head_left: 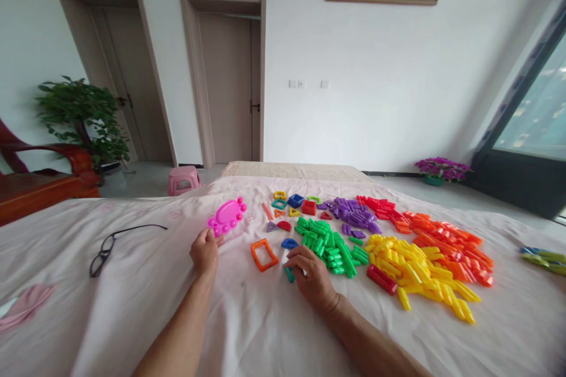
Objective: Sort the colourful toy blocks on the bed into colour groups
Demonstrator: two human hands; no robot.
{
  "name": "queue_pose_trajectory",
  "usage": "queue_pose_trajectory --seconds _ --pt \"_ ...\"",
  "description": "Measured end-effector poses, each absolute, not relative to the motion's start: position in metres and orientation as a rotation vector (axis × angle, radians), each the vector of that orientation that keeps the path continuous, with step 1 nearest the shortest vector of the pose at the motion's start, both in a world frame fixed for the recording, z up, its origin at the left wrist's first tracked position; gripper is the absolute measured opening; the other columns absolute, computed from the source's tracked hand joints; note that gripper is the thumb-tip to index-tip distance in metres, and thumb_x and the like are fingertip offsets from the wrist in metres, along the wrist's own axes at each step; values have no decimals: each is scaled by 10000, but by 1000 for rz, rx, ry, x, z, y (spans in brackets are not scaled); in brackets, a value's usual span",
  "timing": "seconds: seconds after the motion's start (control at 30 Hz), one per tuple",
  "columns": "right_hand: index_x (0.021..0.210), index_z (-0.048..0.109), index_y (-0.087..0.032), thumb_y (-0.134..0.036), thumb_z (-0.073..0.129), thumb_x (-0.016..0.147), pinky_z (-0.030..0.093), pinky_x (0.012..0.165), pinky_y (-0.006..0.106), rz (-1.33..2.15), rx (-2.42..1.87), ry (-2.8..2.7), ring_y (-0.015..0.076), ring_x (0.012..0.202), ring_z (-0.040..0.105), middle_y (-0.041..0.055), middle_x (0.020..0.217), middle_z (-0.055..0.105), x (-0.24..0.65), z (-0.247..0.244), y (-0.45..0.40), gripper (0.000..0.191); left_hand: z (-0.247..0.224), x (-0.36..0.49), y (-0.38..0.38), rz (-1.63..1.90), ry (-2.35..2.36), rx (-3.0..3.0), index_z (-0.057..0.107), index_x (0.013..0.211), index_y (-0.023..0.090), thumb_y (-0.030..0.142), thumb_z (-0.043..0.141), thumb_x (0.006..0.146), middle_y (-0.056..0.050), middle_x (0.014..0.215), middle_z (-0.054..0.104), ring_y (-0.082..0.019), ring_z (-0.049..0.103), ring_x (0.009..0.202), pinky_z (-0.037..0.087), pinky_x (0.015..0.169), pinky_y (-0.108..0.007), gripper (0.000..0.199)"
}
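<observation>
My left hand (206,252) is closed on the near edge of a pink oval plastic piece (229,212) with round knobs along its rim. My right hand (311,277) is bent over the sheet, fingers curled at a small teal plastic piece (289,274) that they partly cover. Just beyond those fingers lies a blue half-round piece (289,243). An orange four-sided frame (253,254) rests between my two hands. To the right of my right hand is a heap of green plastic pieces (329,244).
Yellow pieces (409,268), orange pieces (451,241) and purple pieces (354,212) are heaped at the right. Small frames, including a stack of red squares (309,207), lie farther back. Eyeglasses (104,254) and a pink cloth (29,306) are at the left.
</observation>
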State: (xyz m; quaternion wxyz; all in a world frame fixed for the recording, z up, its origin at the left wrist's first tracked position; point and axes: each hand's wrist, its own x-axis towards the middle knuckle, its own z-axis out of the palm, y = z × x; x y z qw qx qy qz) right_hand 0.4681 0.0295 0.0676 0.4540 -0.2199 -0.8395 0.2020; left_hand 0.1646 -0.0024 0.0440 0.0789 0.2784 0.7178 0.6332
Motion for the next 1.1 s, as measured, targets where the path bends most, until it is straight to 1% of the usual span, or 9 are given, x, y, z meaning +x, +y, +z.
queue_pose_trajectory --seconds 0.1,0.27,0.4,0.5,0.6,0.73,0.9,1.0,1.1 --pt "818 727 -224 41 470 761 507 831 267 489 -523 -2070 161 906 653 50 954 673 468 65 31 374 42 161 3 1977 2015 665 620 1172 72 265 404 930 -146 796 755 -239 746 676 597 644 -336 377" --pt "823 717 -227 49 483 760 507 815 261 483 -518 -2078 158 895 652 44 954 669 468 63 31 367 42 159 8 2027 1865 593 593 1191 41 268 430 928 -141 744 742 -248 755 704 617 670 -354 385" --pt "822 709 -224 45 479 772 507 798 263 458 -486 -2120 157 875 651 45 941 674 467 65 28 357 41 162 12 2031 1853 650 539 1264 36 265 403 938 -160 845 756 -234 761 766 619 725 -358 420" --pt "811 705 -223 56 472 740 505 781 258 411 -429 -2190 155 851 650 40 927 685 466 67 24 370 40 167 12 2000 1905 775 557 1265 75 275 405 933 -157 940 761 -220 758 840 607 794 -352 416" --pt "794 702 -222 53 489 702 500 755 259 340 -351 -2288 163 837 654 32 929 702 464 67 20 360 39 172 10 1908 2011 966 652 1156 147 287 468 901 -129 1016 761 -229 736 953 570 898 -371 344" --pt "792 702 -219 56 499 687 498 771 269 337 -329 -2327 168 856 660 25 947 710 464 66 19 358 39 175 10 1709 2077 1304 736 993 215 188 541 824 -67 1146 743 -220 664 1130 480 1037 -357 259" --pt "800 706 -225 82 474 664 503 765 247 449 -417 -2216 150 847 653 22 933 697 466 65 22 408 36 178 16 1496 2058 1623 752 990 198 111 557 795 -68 1179 731 -190 658 1133 474 1036 -314 289" --pt "796 703 -227 92 456 648 503 772 241 502 -426 -2190 145 851 646 19 925 689 466 65 23 429 36 181 18 1408 2096 1737 755 999 182 75 550 802 -90 1199 718 -192 650 1143 454 1058 -324 303" --pt "801 704 -228 89 457 656 501 776 239 518 -416 -2187 143 853 642 17 930 685 467 65 23 427 36 186 17 1332 2158 1811 752 1001 177 90 553 835 -104 1191 711 -200 651 1124 453 1055 -338 274"
